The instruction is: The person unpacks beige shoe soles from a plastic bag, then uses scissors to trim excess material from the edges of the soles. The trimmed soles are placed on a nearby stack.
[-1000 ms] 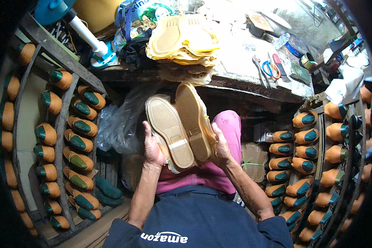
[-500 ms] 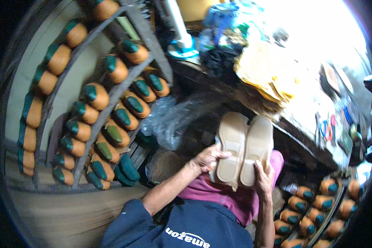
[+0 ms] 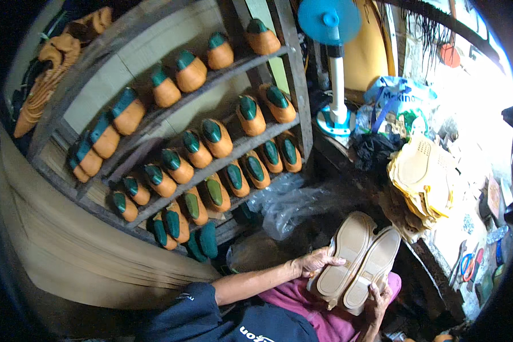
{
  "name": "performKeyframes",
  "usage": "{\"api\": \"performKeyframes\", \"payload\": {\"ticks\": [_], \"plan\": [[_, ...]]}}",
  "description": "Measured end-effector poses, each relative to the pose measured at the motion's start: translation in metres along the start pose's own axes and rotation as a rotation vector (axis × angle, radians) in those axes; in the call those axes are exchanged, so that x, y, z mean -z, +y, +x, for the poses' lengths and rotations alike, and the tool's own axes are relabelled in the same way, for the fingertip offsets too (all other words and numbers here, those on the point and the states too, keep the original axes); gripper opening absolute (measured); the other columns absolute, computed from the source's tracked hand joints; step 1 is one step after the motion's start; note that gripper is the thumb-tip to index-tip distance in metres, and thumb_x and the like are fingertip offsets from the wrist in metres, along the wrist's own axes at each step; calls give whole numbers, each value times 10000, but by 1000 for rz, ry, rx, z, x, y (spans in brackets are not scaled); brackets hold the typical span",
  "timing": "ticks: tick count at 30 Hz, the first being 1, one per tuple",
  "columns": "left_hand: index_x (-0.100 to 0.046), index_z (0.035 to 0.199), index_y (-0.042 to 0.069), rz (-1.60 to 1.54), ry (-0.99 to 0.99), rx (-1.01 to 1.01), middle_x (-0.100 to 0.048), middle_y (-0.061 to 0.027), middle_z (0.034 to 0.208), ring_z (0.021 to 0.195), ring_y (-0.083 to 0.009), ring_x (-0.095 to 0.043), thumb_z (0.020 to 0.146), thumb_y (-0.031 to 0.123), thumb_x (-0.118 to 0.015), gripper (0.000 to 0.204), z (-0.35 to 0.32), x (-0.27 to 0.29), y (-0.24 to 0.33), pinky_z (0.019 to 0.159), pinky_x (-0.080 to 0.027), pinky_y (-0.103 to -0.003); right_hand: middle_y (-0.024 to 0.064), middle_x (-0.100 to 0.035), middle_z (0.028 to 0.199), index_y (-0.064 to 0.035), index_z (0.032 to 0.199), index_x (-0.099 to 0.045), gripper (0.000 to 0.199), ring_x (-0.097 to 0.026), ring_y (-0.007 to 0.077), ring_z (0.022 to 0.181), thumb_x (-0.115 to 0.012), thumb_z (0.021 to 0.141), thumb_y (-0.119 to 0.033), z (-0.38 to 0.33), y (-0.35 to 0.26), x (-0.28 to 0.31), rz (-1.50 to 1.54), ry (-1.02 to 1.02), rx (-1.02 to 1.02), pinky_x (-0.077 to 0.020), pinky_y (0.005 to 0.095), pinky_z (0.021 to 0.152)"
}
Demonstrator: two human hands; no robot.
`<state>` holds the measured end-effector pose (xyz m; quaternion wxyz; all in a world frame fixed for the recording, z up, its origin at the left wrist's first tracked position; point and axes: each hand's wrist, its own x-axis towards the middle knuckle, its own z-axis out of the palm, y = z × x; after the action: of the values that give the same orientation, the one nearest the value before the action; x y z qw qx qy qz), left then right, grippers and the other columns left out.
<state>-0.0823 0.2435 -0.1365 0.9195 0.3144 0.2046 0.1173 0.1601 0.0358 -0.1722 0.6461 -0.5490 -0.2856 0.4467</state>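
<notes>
Two beige shoe soles lie side by side above my lap, their flat faces turned up. My left hand [image 3: 318, 263] grips the left sole [image 3: 347, 246] at its outer edge, thumb resting on top. At the lower end of the right sole [image 3: 379, 260], my right hand [image 3: 378, 300] is closed on the edge, with its thumb on the upper face. The fingers beneath both soles are hidden. Something thin and pale shows under the left sole's lower edge; I cannot make out what it is.
A wooden rack [image 3: 211, 165] at left carries rows of orange-tan shoe forms with green tops. On the bench to the right are a stack of yellowish soles [image 3: 420, 171], scissors [image 3: 467, 267] and a black bag [image 3: 376, 149]. Behind stands a blue-and-white pedestal device [image 3: 337, 85]. Clear plastic [image 3: 288, 205] lies beyond my lap.
The view has swung left and up, showing more of the rack and the blue-topped stand. Both hands keep hold of the soles, which now slant further to the right.
</notes>
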Motion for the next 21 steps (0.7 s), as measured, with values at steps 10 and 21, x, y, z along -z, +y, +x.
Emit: {"api": "performKeyframes", "payload": {"ticks": [10, 21], "plan": [[-494, 1615, 57, 63, 6, 58, -675, -87, 1481, 1315, -229, -689, 1075, 194, -742, 610, 10, -23, -26, 1135, -571, -447, 154, -682, 1470, 74, 1572, -523, 505, -660, 207, 1324, -654, 1102, -60, -24, 16, 7, 128, 193, 195, -535, 359, 1113], [-566, 1501, -36, -40, 134, -93, -737, -164, 1343, 1169, -294, -760, 1086, 89, -673, 446, 2, -67, -62, 1031, -636, -487, 102, -750, 1123, 38, 1408, -651, 332, -723, 142, 969, -648, 1097, -78, -77, -57, 30, -291, 434, 80, -615, 278, 679]]}}
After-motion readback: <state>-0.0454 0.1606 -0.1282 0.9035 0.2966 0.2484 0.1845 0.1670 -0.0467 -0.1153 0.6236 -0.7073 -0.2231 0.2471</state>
